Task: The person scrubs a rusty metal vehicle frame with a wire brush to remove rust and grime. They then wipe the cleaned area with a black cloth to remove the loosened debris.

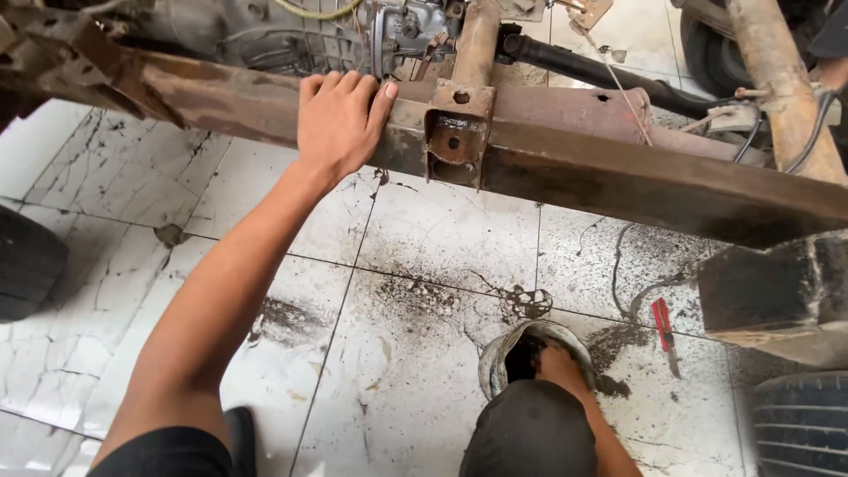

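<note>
My left hand [338,122] rests flat on top of a rusty steel chassis rail [618,177] that runs across the view, fingers together and gripping its upper edge. A rusted bracket [458,137] with bolt holes sits on the rail just right of that hand. My right hand [558,364] reaches down into a dirty round metal tin [495,358] on the tiled floor, its fingers hidden inside, so what it holds cannot be seen. My knee [530,433] covers part of that arm.
A gearbox and wiring [389,31] sit behind the rail, with a black shaft [601,71] running right. A red-handled tool [664,325] lies on the grimy white tiles. Tyres stand at left [26,265] and lower right [799,424]; a wooden block [777,287] props the frame.
</note>
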